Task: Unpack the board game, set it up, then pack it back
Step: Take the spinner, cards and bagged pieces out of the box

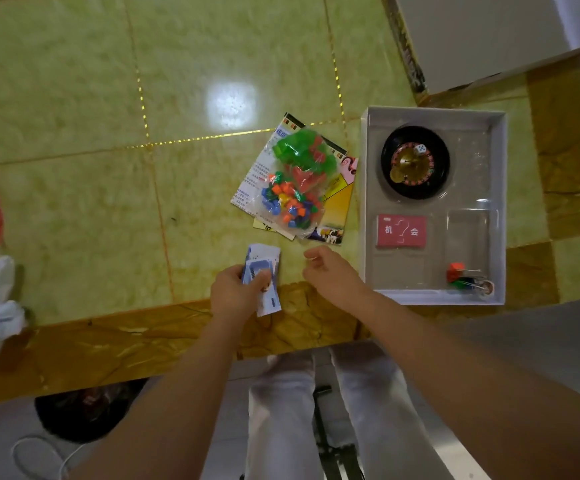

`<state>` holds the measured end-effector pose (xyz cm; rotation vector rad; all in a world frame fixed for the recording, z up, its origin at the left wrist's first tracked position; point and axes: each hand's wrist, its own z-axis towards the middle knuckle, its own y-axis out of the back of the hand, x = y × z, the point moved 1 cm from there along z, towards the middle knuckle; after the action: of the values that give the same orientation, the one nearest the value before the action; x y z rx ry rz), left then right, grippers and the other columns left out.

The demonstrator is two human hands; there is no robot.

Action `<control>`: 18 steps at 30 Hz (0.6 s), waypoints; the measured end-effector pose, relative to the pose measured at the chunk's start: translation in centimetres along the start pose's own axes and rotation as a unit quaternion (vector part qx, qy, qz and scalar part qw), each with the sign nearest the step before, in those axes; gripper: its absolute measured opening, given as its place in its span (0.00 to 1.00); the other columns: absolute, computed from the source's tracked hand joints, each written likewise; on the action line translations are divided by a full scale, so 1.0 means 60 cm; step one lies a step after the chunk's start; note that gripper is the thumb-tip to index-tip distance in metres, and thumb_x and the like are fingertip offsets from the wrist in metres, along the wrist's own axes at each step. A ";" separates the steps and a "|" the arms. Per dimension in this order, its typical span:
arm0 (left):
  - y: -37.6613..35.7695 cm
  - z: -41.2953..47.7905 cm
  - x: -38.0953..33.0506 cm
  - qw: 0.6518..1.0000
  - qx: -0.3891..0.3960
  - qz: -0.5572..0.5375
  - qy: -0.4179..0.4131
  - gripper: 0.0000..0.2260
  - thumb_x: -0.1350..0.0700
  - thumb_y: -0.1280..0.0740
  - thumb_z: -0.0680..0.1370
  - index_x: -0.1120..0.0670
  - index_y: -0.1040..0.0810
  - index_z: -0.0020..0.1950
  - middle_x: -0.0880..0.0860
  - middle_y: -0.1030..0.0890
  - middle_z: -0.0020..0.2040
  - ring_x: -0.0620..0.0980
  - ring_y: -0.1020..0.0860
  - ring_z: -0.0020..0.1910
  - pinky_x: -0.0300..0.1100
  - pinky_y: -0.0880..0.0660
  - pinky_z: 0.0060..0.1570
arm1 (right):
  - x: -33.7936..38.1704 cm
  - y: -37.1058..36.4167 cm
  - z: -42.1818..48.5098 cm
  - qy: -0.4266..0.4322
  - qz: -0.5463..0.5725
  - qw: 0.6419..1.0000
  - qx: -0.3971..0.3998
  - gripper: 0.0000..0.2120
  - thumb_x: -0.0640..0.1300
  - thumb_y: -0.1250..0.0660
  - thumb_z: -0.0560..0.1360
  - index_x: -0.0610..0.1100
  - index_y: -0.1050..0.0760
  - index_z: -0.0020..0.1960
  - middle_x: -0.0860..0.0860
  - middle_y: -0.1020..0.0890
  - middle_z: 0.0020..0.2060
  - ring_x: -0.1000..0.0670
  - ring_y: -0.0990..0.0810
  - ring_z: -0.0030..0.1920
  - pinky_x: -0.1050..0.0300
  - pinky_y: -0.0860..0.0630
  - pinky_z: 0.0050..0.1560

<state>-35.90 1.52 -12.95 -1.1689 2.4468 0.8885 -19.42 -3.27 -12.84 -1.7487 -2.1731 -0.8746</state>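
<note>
Banknotes (262,271) sit gripped in left hand (236,292), right hand (330,271) beside.

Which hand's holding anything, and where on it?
Left hand grips the stack of play banknotes around its middle, both ends sticking out. Right hand looks empty, fingers loosely curled.

Left of tray (500,202), leaflets (250,188) mostly under bags (295,181); nearer, notes (265,257) part-hidden by left hand (236,292). Small items (465,277) in tray's near-right corner indistinct. White box (482,39) beyond tray cropped.
</note>
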 end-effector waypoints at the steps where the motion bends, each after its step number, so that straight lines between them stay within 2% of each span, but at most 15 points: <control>1: 0.001 0.006 0.003 1.000 -0.007 0.027 -0.012 0.14 0.48 0.25 0.70 0.57 0.21 0.45 0.55 0.18 0.42 0.53 0.20 0.38 0.49 0.22 0.39 | -0.003 -0.007 0.004 0.002 -0.012 1.000 -0.003 0.18 0.42 0.37 0.78 0.43 0.31 0.68 0.46 0.25 0.59 0.48 0.25 0.57 0.56 0.28 0.57; 2: 0.001 0.014 0.009 0.998 -0.020 0.057 -0.023 0.13 0.49 0.26 0.72 0.56 0.23 0.48 0.53 0.20 0.42 0.51 0.22 0.39 0.45 0.26 0.38 | -0.005 -0.016 0.008 0.007 -0.022 1.000 -0.008 0.18 0.41 0.37 0.78 0.42 0.31 0.67 0.46 0.25 0.60 0.48 0.25 0.58 0.55 0.28 0.60; 4: 0.001 0.019 0.014 0.989 -0.060 0.123 -0.046 0.15 0.48 0.26 0.72 0.54 0.28 0.49 0.50 0.23 0.43 0.51 0.25 0.41 0.43 0.32 0.38 | -0.007 -0.024 0.015 0.015 -0.042 0.999 -0.021 0.17 0.40 0.37 0.78 0.42 0.30 0.66 0.45 0.26 0.59 0.48 0.25 0.57 0.54 0.28 0.60; 6: -0.002 0.022 0.015 0.970 -0.111 0.199 -0.088 0.18 0.46 0.25 0.70 0.55 0.28 0.49 0.53 0.24 0.45 0.54 0.24 0.43 0.46 0.30 0.40 | -0.007 -0.029 0.018 0.015 -0.048 0.998 -0.031 0.15 0.40 0.37 0.78 0.42 0.29 0.64 0.46 0.25 0.57 0.49 0.25 0.54 0.56 0.28 0.57; 9: -0.008 0.022 0.007 0.938 -0.154 0.287 -0.118 0.24 0.46 0.25 0.68 0.59 0.26 0.55 0.58 0.27 0.55 0.59 0.27 0.53 0.51 0.30 0.48 | -0.002 -0.032 0.016 0.035 -0.039 0.997 -0.056 0.13 0.38 0.38 0.77 0.43 0.26 0.61 0.48 0.24 0.55 0.51 0.25 0.50 0.58 0.27 0.53; 12: -0.009 0.018 -0.002 0.934 -0.161 0.290 -0.135 0.24 0.49 0.25 0.69 0.60 0.26 0.57 0.60 0.28 0.57 0.61 0.28 0.56 0.52 0.31 0.49 | 0.009 -0.016 0.007 0.067 0.010 0.993 -0.099 0.11 0.37 0.40 0.78 0.43 0.23 0.57 0.56 0.24 0.41 0.58 0.28 0.37 0.65 0.32 0.39; 14: -0.010 0.012 -0.010 0.933 -0.178 0.270 -0.162 0.22 0.50 0.26 0.68 0.61 0.26 0.56 0.61 0.28 0.55 0.62 0.28 0.54 0.52 0.31 0.48 | 0.014 0.011 -0.004 0.078 0.041 0.987 -0.134 0.10 0.36 0.39 0.77 0.43 0.21 0.53 0.60 0.26 0.35 0.60 0.30 0.31 0.66 0.35 0.34; 16: -0.013 0.001 -0.026 0.924 -0.190 0.260 -0.208 0.17 0.53 0.29 0.70 0.60 0.25 0.54 0.60 0.27 0.53 0.61 0.27 0.52 0.51 0.32 0.47 | 0.015 0.045 -0.015 0.082 0.054 0.981 -0.167 0.10 0.36 0.39 0.77 0.43 0.20 0.51 0.59 0.25 0.33 0.59 0.30 0.29 0.65 0.34 0.31; 18: -0.028 -0.009 -0.052 0.906 -0.166 0.275 -0.275 0.12 0.53 0.36 0.71 0.57 0.24 0.52 0.56 0.26 0.50 0.58 0.27 0.49 0.49 0.35 0.48 | 0.003 0.086 -0.020 0.061 0.049 0.978 -0.194 0.09 0.37 0.40 0.78 0.44 0.21 0.51 0.57 0.23 0.36 0.58 0.30 0.31 0.64 0.34 0.32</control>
<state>-32.64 2.22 -11.67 -0.2018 2.1942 1.5876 -14.86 -3.18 -10.20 -1.8906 -1.9153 -1.4159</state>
